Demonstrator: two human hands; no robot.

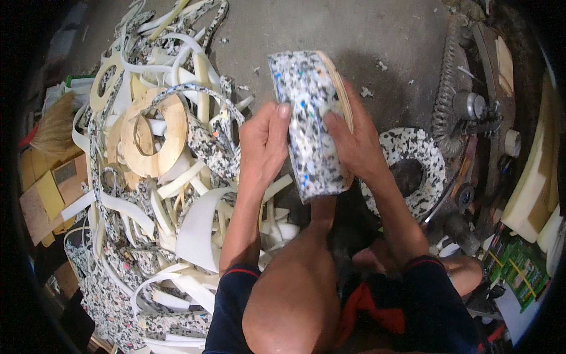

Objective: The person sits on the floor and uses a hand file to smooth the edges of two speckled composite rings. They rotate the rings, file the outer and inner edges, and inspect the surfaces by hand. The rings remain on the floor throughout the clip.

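Note:
Between my two hands is a thick piece of speckled foam (309, 141) in white, black and blue, held up on edge above my leg. A thin plywood layer (335, 68) with a curved rim lies along its right side. My left hand (263, 138) grips the left side, thumb bent against the foam's edge and fingers mostly hidden. My right hand (355, 138) is closed round the plywood side, its thumb pressing on the speckled face. Just right of my right forearm, a flat speckled foam ring (433, 159) with a dark round hole lies low down.
Foam offcuts (200, 236) in white and speckled strips heap up on the left, with a plywood ring (155, 133) on them. A straw brush (56, 127) is at far left. A coiled spring (443, 112) and metal parts line the right, beside cream foam (530, 189).

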